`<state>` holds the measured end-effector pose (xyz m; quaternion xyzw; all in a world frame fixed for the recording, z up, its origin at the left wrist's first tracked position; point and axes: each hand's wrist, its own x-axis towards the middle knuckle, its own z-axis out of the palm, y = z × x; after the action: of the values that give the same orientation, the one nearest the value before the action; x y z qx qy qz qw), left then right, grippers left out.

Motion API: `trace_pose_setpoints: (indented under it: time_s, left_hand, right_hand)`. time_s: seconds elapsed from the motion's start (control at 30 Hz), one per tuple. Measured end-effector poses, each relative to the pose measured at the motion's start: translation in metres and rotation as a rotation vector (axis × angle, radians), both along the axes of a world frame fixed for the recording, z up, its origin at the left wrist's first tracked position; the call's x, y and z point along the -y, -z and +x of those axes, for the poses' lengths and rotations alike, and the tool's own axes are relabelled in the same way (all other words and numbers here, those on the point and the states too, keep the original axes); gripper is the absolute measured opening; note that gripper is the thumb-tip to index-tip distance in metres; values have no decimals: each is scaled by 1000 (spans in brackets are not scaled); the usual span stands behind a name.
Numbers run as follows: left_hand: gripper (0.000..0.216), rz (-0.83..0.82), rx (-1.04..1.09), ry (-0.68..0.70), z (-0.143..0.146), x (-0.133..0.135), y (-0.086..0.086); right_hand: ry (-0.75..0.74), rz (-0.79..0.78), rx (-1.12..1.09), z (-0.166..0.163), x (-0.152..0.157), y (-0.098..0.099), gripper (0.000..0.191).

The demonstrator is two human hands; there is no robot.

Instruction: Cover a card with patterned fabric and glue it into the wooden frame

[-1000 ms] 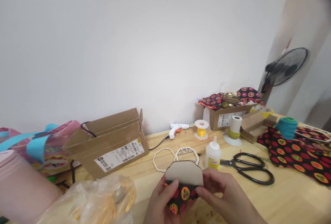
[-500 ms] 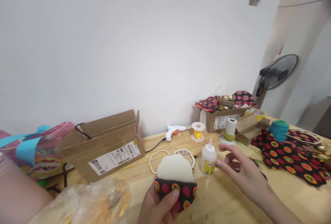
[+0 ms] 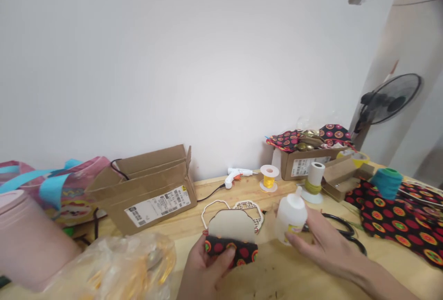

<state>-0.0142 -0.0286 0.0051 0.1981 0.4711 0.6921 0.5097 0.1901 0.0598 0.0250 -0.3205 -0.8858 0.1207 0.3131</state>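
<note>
I see left hand (image 3: pixel 207 267) pinching patterned cloth (image 3: pixel 246 252) low, seemingly leaving pale panel (image 3: pixel 232 225) exposed; right hand (image 3: pixel 323 244) grips bottle (image 3: pixel 291 214), nozzle (image 3: pixel 299 191) up.

On the table (image 3: pixel 188 226), a plastic bag (image 3: pixel 121 263) lies before the left box (image 3: pixel 138 191). A glue gun (image 3: pixel 229 180) lies between that box and the right box (image 3: pixel 287 168), which holds fabric pieces (image 3: pixel 286 141); a spool (image 3: pixel 268 182) stands right of the glue gun. 2 frames (image 3: pixel 260 219) lie behind the card (image 3: pixel 231 225) in the left hand (image 3: pixel 207 267). Right of the card is the bottle (image 3: pixel 290 217) in the right hand (image 3: pixel 321 247), with scissors (image 3: pixel 338 219) partly behind that hand.
</note>
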Motion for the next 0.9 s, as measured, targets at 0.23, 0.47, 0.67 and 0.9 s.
trace_pose_setpoints:
  time_s: [0.23, 0.47, 0.67, 0.9]
  left_hand:
    - [48, 9, -129, 29, -12, -5, 7]
    - [20, 78, -554, -120, -9, -4, 5]
    - [11, 11, -743, -109, -5, 0, 2]
    - [39, -10, -104, -25, -8, -5, 4]
  right_hand:
    - [-115, -14, -23, 6, -22, -43, 47]
    - [-10, -212, -271, -2, -27, -14, 37]
    - [169, -599, -661, -6, -33, -8, 41]
    - [38, -1052, -1083, -9, -16, -17, 43]
